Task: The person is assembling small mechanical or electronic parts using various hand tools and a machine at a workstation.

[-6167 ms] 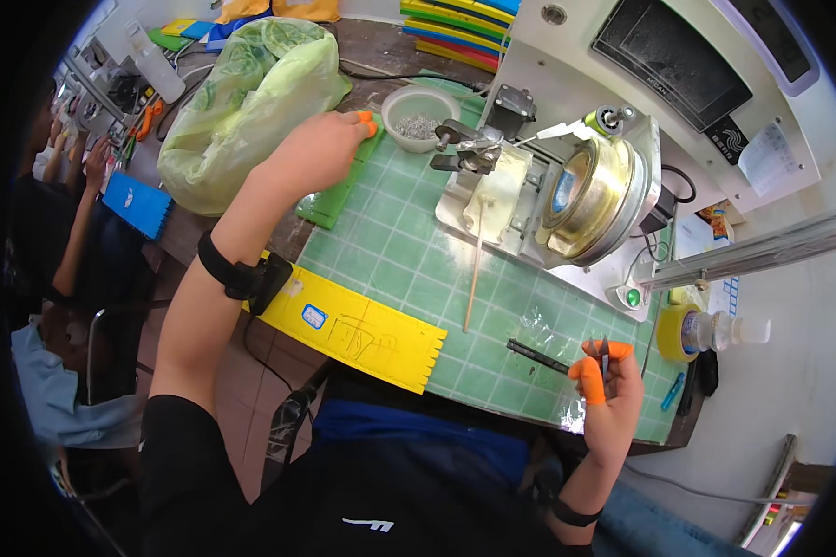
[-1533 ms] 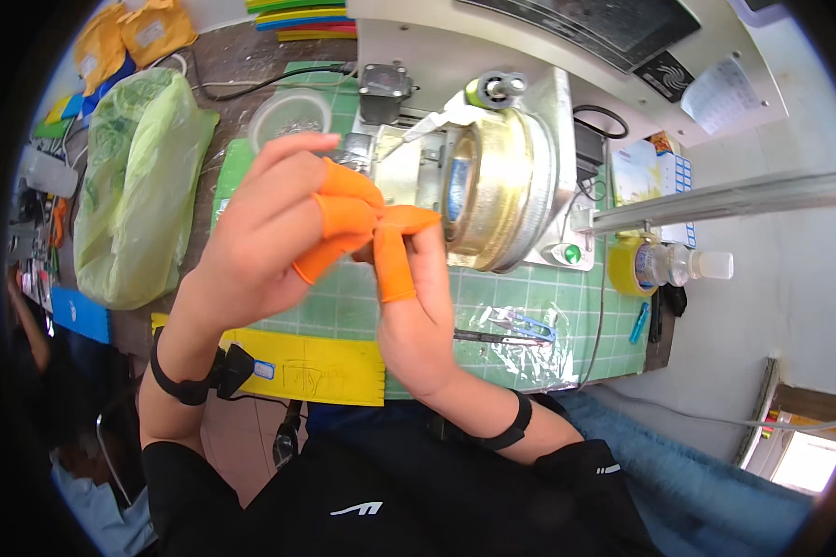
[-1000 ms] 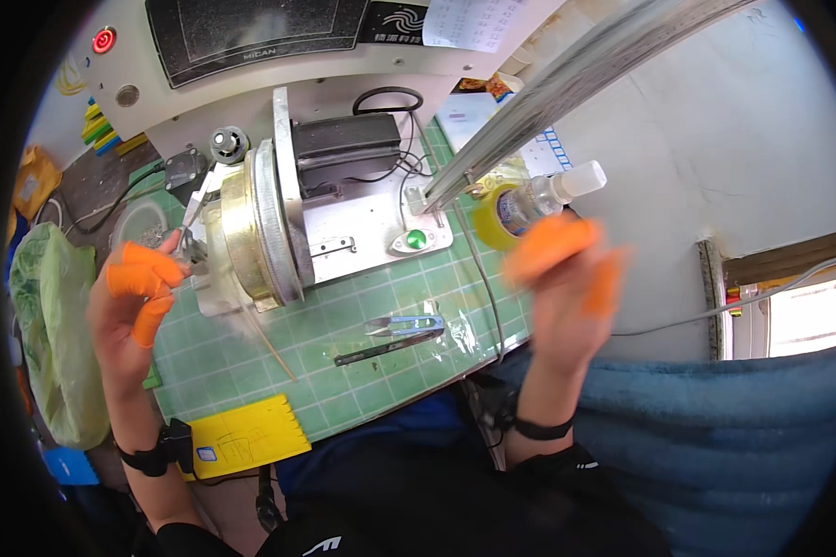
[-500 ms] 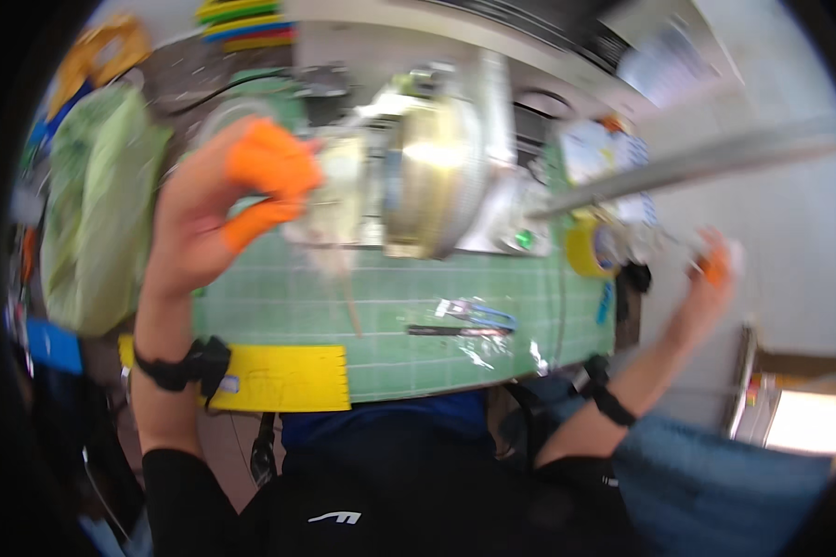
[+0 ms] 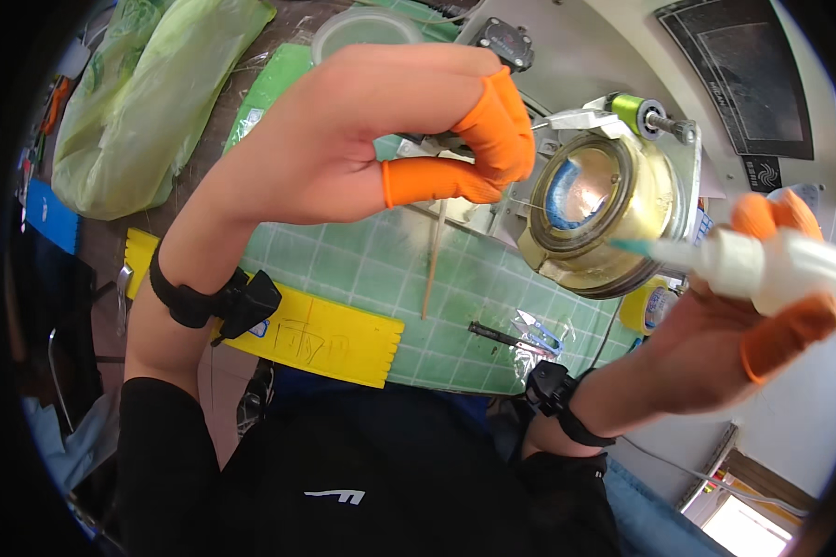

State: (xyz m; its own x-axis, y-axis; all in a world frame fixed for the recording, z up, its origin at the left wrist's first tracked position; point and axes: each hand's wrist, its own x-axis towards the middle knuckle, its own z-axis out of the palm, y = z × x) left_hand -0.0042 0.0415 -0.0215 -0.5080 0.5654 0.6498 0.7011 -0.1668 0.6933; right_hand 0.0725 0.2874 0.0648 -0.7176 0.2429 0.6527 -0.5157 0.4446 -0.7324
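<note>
My right hand (image 5: pixel 687 362), with orange finger cots, grips a white squeeze bottle (image 5: pixel 748 265) that has a thin teal tip. That tip points left, in front of a round yellowish drum (image 5: pixel 646 195) with a blue and copper-coloured inside. My left hand (image 5: pixel 437 139), in orange finger cots too, is closed in a pinch just left of the drum. A fine line shows near its fingertips; what they hold is too small to make out.
A green gridded mat (image 5: pixel 344 265) carries a thin wooden stick (image 5: pixel 434 269), blue-handled snips (image 5: pixel 541 330) and a black pen-like tool (image 5: pixel 506 338). Nearest me lies a yellow board (image 5: pixel 311 334). A pale green bag (image 5: pixel 149 111) sits at left; a round tub (image 5: pixel 362 32) stands behind.
My right hand has come in from the far right and now shows the bottle beside the drum. My left hand has moved right to the drum. The view has turned and come closer.
</note>
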